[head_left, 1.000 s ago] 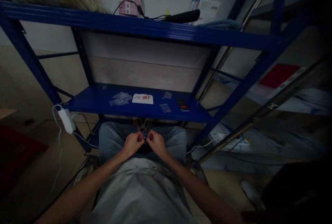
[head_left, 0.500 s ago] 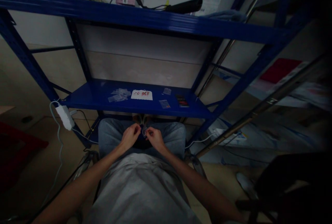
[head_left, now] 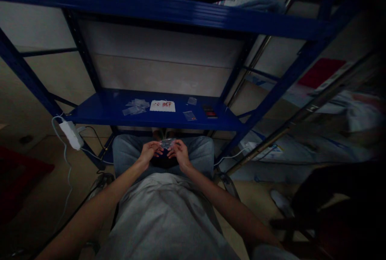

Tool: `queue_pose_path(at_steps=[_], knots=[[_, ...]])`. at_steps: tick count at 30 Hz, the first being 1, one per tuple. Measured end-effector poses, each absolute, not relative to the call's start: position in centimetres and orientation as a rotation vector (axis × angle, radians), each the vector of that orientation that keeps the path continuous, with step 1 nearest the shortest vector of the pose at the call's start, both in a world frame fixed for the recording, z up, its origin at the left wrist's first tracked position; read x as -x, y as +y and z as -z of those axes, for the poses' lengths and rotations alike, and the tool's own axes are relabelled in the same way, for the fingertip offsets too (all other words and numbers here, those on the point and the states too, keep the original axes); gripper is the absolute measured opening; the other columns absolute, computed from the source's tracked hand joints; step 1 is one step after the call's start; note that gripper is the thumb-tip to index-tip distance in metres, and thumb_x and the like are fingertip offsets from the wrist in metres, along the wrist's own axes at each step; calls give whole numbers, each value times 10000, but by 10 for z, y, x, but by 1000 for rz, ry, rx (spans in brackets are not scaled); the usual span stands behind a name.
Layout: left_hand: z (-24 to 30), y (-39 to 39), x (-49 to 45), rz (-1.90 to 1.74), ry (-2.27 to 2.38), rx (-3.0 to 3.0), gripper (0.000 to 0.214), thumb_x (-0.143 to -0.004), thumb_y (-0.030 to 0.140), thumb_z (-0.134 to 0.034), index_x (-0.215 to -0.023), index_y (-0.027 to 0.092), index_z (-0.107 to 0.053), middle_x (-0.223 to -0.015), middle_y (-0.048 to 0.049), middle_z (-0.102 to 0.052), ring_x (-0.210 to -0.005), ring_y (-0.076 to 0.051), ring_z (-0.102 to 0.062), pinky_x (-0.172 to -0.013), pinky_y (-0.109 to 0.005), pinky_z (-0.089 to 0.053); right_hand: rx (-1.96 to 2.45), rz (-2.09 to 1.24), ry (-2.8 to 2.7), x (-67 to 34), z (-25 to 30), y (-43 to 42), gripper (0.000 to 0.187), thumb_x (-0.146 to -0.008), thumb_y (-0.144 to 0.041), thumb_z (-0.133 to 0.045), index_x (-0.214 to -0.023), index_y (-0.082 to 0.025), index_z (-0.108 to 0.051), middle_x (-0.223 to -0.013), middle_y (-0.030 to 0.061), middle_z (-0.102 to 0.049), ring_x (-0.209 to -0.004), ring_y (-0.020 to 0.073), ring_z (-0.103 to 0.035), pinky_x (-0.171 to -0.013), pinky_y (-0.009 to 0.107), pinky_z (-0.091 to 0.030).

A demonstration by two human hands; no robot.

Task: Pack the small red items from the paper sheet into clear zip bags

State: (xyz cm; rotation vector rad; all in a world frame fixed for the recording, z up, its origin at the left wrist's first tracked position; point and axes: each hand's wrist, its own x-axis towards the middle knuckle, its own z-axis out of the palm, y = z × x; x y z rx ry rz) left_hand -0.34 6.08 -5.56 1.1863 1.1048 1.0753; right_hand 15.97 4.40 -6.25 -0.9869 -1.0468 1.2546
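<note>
Above my jeans, L grip & R grip both pinch clear plastic pkt; best keep pressure light, edges only.

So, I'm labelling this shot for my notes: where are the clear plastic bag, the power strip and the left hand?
clear plastic bag (head_left: pixel 167 144): head view, on its middle, between the hands.
power strip (head_left: pixel 71 135): head view, on its white casing.
left hand (head_left: pixel 147 152): head view, on the back of the hand.
</note>
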Motion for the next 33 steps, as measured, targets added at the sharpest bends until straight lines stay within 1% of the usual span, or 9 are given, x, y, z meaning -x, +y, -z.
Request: queue_pose_path(at_steps=[2,4,8,11,16,21,25,29,33], knots=[[52,60,3,-1117,1084,-1138,404,-740,484,-670,-892,112,-628,-803,-105,-710,-594,-155,-640,-516,-236,-451,1019,-1205,-998,-162,67,46,302,-776,-396,-605,-979,-231,-453,-670,-34,-641,-420,116,-582,-387,211,-474],[48,60,2,-1160,1063,-1106,436,-703,491,-713,-887,104,-636,-812,-106,-713,-600,-148,-635,-532,-239,-459,1028,-1208,-975,-165,70,48,314,-771,-378,-606,-997,-231,-445,-664,-37,-641,-423,120,-585,-399,220,-484],[44,63,0,-1191,1024,-1061,451,-657,462,-776,-896,100,-654,-745,-76,-708,-609,-144,-637,-589,-255,-491,1013,-1264,-941,-170,68,51,337,-759,-388,-630,-1006,-220,-475,-696,-9,-651,-534,165,-660,-439,238,-516],[43,63,1,-1162,992,-1034,443,-649,421,-801,-921,98,-666,-783,-91,-721,-640,-150,-654,-625,-269,-513,1008,-1329,-956,-174,65,54,306,-768,-394,-627,-981,-200,-524,-747,27,-668,-596,186,-684,-450,240,-519],[43,60,2,-1120,954,-1023,417,-654,389,-809,-920,96,-678,-805,-100,-726,-651,-149,-661,-642,-274,-523,1000,-1396,-965,-176,62,54,294,-780,-374,-597,-1014,-203,-547,-782,33,-677,-611,188,-686,-448,238,-514],[41,59,3,-1114,919,-1063,392,-652,403,-808,-869,100,-685,-755,-82,-720,-653,-157,-663,-631,-269,-516,1036,-1412,-968,-176,61,51,278,-775,-335,-582,-1016,-199,-560,-780,37,-683,-593,183,-685,-445,231,-509],[40,61,3,-1115,905,-1091,400,-650,418,-805,-862,102,-679,-731,-73,-717,-652,-165,-667,-614,-263,-513,1061,-1421,-976,-178,60,52,280,-779,-318,-559,-1030,-195,-559,-776,49,-693,-581,186,-687,-433,226,-502],[40,62,2,-1111,916,-1105,401,-656,427,-797,-853,102,-672,-714,-69,-717,-624,-158,-663,-606,-261,-517,1069,-1440,-952,-179,60,53,284,-766,-310,-572,-1022,-190,-557,-755,44,-695,-567,191,-684,-420,224,-495],[41,63,1,-1114,930,-1114,399,-641,415,-806,-841,103,-659,-689,-64,-714,-611,-165,-665,-602,-269,-522,1069,-1406,-872,-180,58,54,247,-795,-319,-571,-1002,-185,-578,-806,64,-711,-644,206,-702,-454,239,-522]])
